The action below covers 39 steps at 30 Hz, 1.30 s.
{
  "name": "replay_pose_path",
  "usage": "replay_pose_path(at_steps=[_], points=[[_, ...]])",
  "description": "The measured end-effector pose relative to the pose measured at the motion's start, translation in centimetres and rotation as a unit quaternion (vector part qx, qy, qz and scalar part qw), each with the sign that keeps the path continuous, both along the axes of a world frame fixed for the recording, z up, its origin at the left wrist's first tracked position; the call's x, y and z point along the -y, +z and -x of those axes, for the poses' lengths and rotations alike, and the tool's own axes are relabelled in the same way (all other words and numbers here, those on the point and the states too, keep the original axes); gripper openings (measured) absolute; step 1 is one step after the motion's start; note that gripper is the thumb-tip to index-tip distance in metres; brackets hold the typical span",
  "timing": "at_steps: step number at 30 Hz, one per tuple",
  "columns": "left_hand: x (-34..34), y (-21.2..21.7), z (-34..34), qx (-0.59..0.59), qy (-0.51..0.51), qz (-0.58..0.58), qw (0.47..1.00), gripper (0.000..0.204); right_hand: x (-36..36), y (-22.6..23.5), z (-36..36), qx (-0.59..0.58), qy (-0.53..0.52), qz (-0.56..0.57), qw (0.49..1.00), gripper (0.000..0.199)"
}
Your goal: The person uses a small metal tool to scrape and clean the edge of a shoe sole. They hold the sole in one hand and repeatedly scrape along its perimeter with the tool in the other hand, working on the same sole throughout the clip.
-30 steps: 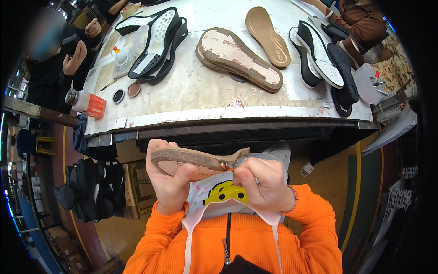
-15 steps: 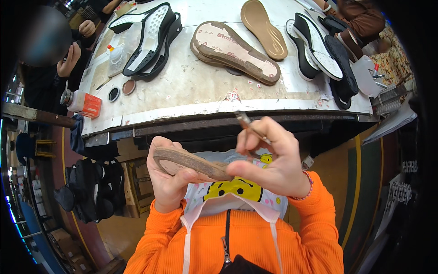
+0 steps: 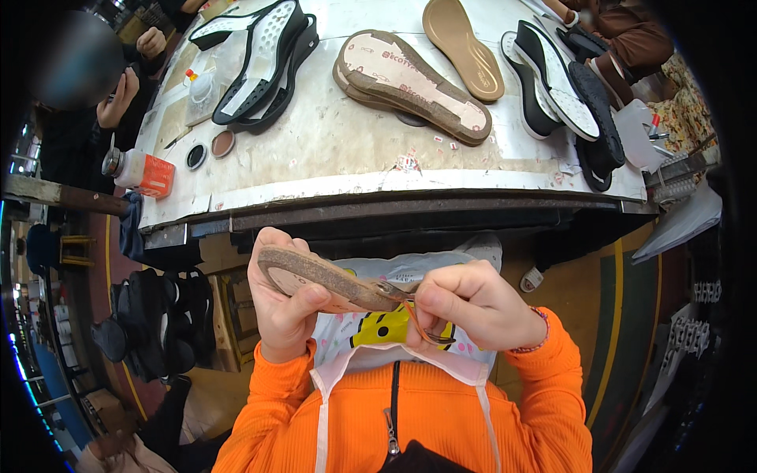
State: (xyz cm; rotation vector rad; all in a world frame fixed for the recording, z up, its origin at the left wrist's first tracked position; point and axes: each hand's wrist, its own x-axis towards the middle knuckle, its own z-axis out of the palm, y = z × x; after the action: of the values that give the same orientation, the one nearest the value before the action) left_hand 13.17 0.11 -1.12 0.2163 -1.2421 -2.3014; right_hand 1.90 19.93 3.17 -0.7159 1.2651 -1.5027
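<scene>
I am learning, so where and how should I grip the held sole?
Likely best: grip the sole at its rounded left end, from the left, thumb on its pale face, like the left hand. The thick rim gives purchase; the tool in the right hand occupies the other end.

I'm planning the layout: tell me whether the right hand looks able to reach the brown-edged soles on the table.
Probably yes, with a stretch: only the near table edge seems between the right hand and the brown-edged soles. But that hand holds an orange-handled tool, so gripping them looks awkward.
</scene>
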Motion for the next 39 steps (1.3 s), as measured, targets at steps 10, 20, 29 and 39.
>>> replay_pose_path(at_steps=[10,20,29,39], points=[[-0.1,-0.2,-0.1,0.001,-0.004,0.006,1.0,0.049,0.4,0.0,-0.1,0.082,0.032,-0.035,0.996,0.036],[0.6,-0.4,-0.3,0.004,-0.017,0.088,0.996,0.051,0.7,-1.3,-1.4,-0.133,-0.043,0.007,0.99,0.035],[-0.8,0.2,-0.1,0.031,0.072,0.045,0.996,0.047,1.5,-1.9,-1.0,-0.096,-0.401,0.214,0.885,0.027],[-1.1,-0.4,-0.2,0.028,-0.012,0.013,0.999,0.048,2.9,-2.0,-0.3,-0.258,-0.119,0.036,0.958,0.019]])
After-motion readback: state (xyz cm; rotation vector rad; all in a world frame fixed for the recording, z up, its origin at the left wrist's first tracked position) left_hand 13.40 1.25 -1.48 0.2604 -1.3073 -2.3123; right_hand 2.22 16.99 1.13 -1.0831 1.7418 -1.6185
